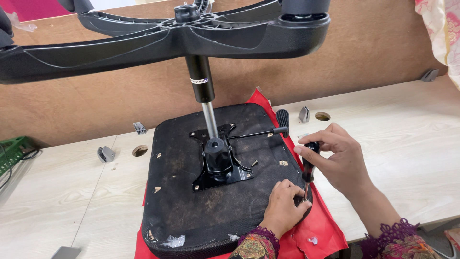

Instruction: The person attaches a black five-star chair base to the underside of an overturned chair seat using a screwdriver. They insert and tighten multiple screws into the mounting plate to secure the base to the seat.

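**Screwdriver at the near right edge of an upturned chair seat**

At the far left a green basket [12, 151] sits at the edge of the pale wooden surface [407, 139], with a small grey bracket [105, 154] near a round hole in the top. In the middle, a black seat pad [191, 206] lies underside up on a red cloth [321, 225]. A black metal mechanism plate [218, 165] is already on the pad, with screw heads showing at its corners, and a gas cylinder [203, 91] rises from it to the black star-shaped base [158, 41] overhead. A lever with a flat paddle [282, 120] sticks out to the right, and one loose screw [254, 163] lies just beside the plate.

The left hand [282, 206] rests on the pad's near right edge, its fingers pinched narrowly around the screwdriver tip; whether they hold a screw is hidden. The right hand [338, 160] has its fingers closed around the black handle of the screwdriver [308, 165], held nearly upright.

The central hardware appears mounted, so the fastening at this edge looks like what remains, and the loose screw is not yet used.
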